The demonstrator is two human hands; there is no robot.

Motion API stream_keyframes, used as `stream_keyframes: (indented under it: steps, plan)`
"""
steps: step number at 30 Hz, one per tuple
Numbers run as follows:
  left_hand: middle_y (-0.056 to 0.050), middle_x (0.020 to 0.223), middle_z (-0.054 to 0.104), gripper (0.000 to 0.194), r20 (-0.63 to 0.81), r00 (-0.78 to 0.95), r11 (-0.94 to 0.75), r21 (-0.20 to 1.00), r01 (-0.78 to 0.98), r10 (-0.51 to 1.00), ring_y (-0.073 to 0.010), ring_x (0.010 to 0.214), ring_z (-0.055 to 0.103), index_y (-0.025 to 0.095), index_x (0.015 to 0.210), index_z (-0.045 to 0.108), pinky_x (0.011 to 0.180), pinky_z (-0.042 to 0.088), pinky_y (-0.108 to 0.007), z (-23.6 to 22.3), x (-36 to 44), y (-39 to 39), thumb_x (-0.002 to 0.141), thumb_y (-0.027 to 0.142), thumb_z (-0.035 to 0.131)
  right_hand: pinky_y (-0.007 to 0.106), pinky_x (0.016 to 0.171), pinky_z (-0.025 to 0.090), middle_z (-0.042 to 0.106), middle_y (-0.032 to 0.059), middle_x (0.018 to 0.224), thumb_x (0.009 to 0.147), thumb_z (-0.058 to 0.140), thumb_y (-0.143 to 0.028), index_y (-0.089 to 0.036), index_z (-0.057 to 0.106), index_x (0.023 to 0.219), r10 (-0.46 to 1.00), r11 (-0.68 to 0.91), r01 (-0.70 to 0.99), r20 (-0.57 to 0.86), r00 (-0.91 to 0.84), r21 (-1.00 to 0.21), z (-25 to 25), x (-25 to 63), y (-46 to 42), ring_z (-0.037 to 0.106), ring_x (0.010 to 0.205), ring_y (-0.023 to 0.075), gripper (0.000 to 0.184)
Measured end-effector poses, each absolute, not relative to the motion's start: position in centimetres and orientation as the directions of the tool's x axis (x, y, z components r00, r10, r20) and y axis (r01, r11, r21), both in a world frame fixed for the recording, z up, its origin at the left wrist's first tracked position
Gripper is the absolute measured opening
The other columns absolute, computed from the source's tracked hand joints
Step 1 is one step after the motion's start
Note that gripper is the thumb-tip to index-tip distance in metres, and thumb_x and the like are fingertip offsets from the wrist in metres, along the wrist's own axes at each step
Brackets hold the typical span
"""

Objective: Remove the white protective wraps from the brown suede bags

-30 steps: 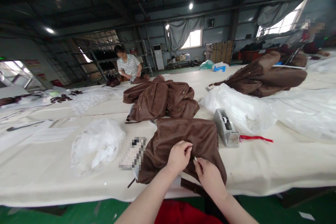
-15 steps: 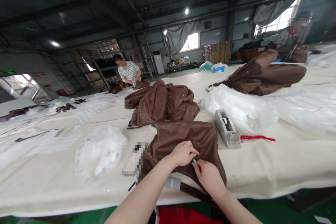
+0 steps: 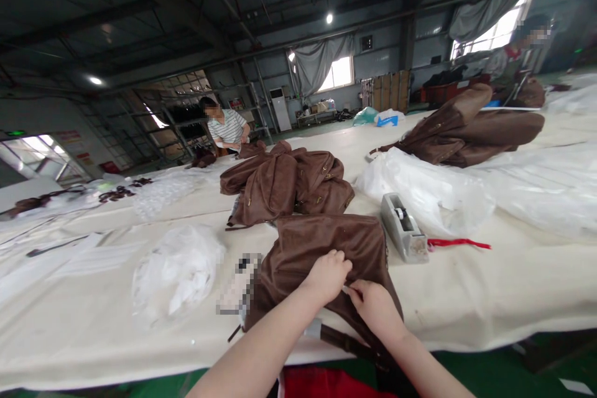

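Note:
A brown suede-like bag (image 3: 321,236) lies flat on the covered table in front of me, its strap (image 3: 345,341) partly wrapped in pale material near the front edge. On the bag's middle rests my left hand (image 3: 329,275), fingers curled in and closed; whatever they hold is hidden beneath them. Just right of it, my right hand (image 3: 377,306) pinches a small white piece (image 3: 346,290) between thumb and forefinger, close to the bag's surface. The piece is too small to name exactly.
Right of the bag stands a grey tape dispenser (image 3: 403,229) with a red ribbon (image 3: 459,244). A blurred-out phone-like object (image 3: 237,286) and crumpled clear plastic (image 3: 180,270) lie left. More brown bags (image 3: 289,183) sit behind. Two people work farther off, one in a striped shirt (image 3: 228,126).
My left hand has turned and shifted slightly, its fingers now more curled over the bag. My right hand has moved slightly right, still pinching the white piece.

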State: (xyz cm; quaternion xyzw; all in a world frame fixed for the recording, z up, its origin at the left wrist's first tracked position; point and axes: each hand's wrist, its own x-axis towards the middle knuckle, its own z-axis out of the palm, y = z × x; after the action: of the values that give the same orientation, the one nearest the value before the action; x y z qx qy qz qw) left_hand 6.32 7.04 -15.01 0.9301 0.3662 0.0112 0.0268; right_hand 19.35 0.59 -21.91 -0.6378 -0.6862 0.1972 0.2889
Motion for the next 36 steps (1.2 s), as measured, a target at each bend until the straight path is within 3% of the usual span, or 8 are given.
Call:
stream_keyframes:
  steps: [3, 5, 12, 17, 26, 31, 36]
  plan:
    - [-0.013, 0.094, 0.060, 0.018, -0.036, 0.768, -0.757, -0.205, 0.620, 0.639, -0.0250, 0.089, 0.057, 0.010, 0.093, 0.064, 0.068, 0.050, -0.032, -15.4, 7.2, 5.9, 0.085, 0.008, 0.048, 0.028, 0.074, 0.044, 0.073, 0.0071, 0.085, 0.088, 0.048, -0.021, -0.019, 0.069, 0.085, 0.988, 0.100, 0.764, 0.158, 0.002, -0.638, -22.0, 19.5, 0.5, 0.067, 0.082, 0.0207, 0.021]
    - [-0.014, 0.093, 0.061, 0.017, -0.055, 0.780, -0.762, -0.267, 0.590, 0.624, -0.0243, 0.086, 0.058, 0.009, 0.093, 0.064, 0.066, 0.050, -0.032, -15.5, 7.2, 5.5, 0.085, 0.009, 0.048, 0.027, 0.075, 0.044, 0.072, 0.0056, 0.085, 0.087, 0.049, -0.019, -0.020, 0.067, 0.084, 0.982, 0.133, 0.761, 0.189, -0.014, -0.634, -22.1, 19.4, 0.3, 0.067, 0.083, 0.0200, 0.018]
    - [-0.010, 0.090, 0.063, 0.016, -0.031, 0.770, -0.750, -0.257, 0.609, 0.637, -0.0221, 0.087, 0.060, 0.012, 0.088, 0.065, 0.074, 0.051, -0.033, -14.7, 5.6, 6.6, 0.088, 0.012, 0.049, 0.027, 0.070, 0.042, 0.067, 0.0046, 0.083, 0.091, 0.043, -0.016, -0.020, 0.059, 0.083, 0.943, 0.166, 0.833, 0.332, 0.023, -0.528, -22.8, 19.6, 0.4, 0.065, 0.078, 0.0184, 0.019]
    - [-0.008, 0.087, 0.064, 0.014, -0.036, 0.771, -0.754, -0.245, 0.610, 0.635, -0.0211, 0.085, 0.061, 0.014, 0.086, 0.067, 0.075, 0.050, -0.032, -14.6, 5.5, 7.4, 0.088, 0.023, 0.056, 0.027, 0.071, 0.042, 0.067, 0.0043, 0.083, 0.090, 0.043, -0.016, -0.020, 0.059, 0.083, 0.948, 0.159, 0.823, 0.317, 0.027, -0.545, -22.6, 19.7, 0.7, 0.065, 0.078, 0.0186, 0.018]
    - [-0.015, 0.087, 0.062, 0.016, -0.045, 0.763, -0.746, -0.256, 0.615, 0.645, -0.0251, 0.083, 0.061, 0.007, 0.088, 0.066, 0.062, 0.048, -0.032, -15.8, 6.9, 6.7, 0.085, 0.007, 0.050, 0.028, 0.074, 0.043, 0.068, 0.0034, 0.088, 0.086, 0.050, -0.018, -0.021, 0.062, 0.091, 0.956, 0.162, 0.787, 0.292, 0.024, -0.595, -22.7, 19.9, 0.5, 0.064, 0.080, 0.0183, 0.013]
    - [-0.010, 0.089, 0.062, 0.013, -0.005, 0.771, -0.755, -0.206, 0.623, 0.637, -0.0222, 0.087, 0.058, 0.012, 0.088, 0.065, 0.072, 0.049, -0.032, -15.8, 6.0, 6.6, 0.085, 0.018, 0.054, 0.027, 0.067, 0.041, 0.066, 0.0031, 0.081, 0.091, 0.047, -0.021, -0.021, 0.058, 0.080, 0.946, 0.118, 0.826, 0.316, 0.076, -0.551, -23.3, 19.6, 1.1, 0.064, 0.075, 0.0181, 0.015]
    - [-0.005, 0.091, 0.061, 0.013, 0.051, 0.774, -0.766, -0.118, 0.632, 0.631, -0.0194, 0.089, 0.056, 0.017, 0.083, 0.063, 0.078, 0.048, -0.030, -15.5, 5.3, 6.7, 0.084, 0.029, 0.057, 0.027, 0.057, 0.037, 0.065, 0.0028, 0.079, 0.092, 0.047, -0.024, -0.020, 0.053, 0.082, 0.945, 0.037, 0.856, 0.297, 0.138, -0.515, -23.6, 19.4, 1.8, 0.063, 0.067, 0.0171, 0.012]
